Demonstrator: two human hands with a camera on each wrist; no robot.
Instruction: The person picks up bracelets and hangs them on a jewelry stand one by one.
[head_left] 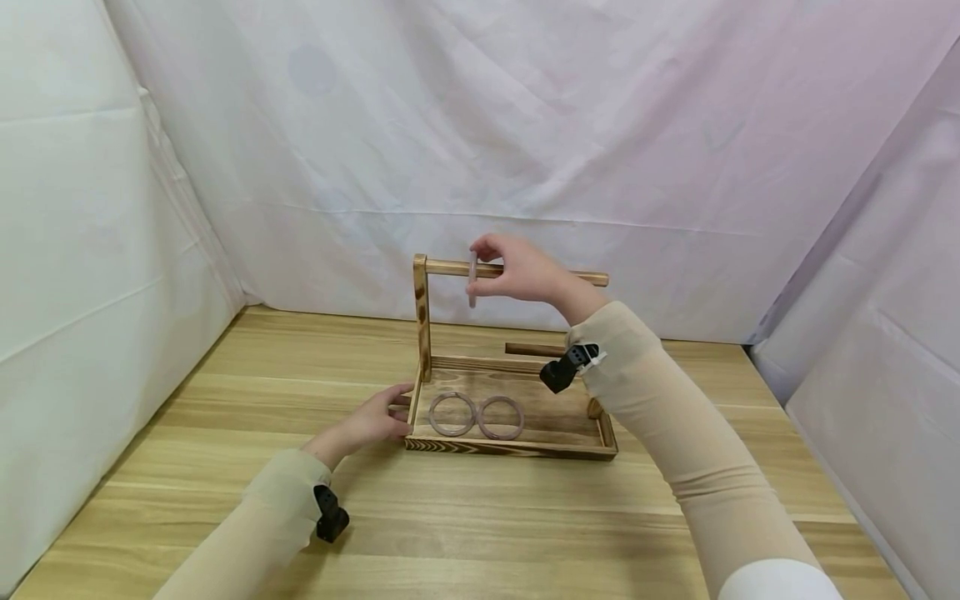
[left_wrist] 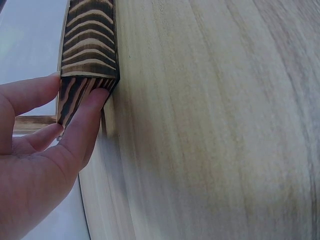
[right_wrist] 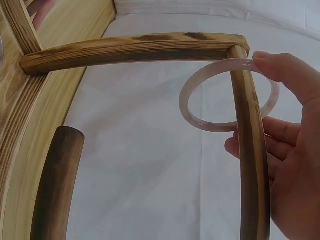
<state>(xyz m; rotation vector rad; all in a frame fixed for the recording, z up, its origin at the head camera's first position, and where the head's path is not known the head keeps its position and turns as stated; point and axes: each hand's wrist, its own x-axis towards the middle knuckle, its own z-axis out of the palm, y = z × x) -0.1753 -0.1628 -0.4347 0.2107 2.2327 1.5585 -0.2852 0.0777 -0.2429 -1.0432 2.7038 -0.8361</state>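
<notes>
A wooden rack with an upright post, an upper rod and a shallow tray base stands on the table. My right hand pinches a pale pinkish bangle between thumb and fingers. The bangle encircles the upper rod, near the post end in the right wrist view. Two similar bangles, a left one and a right one, lie side by side in the tray. My left hand touches the tray's left end with extended fingers; the left wrist view shows fingertips against its dark-grained end.
A lower, shorter rod extends behind the tray, partly hidden by my right forearm. The rack rests on a light wood table. White cloth hangs behind and at both sides.
</notes>
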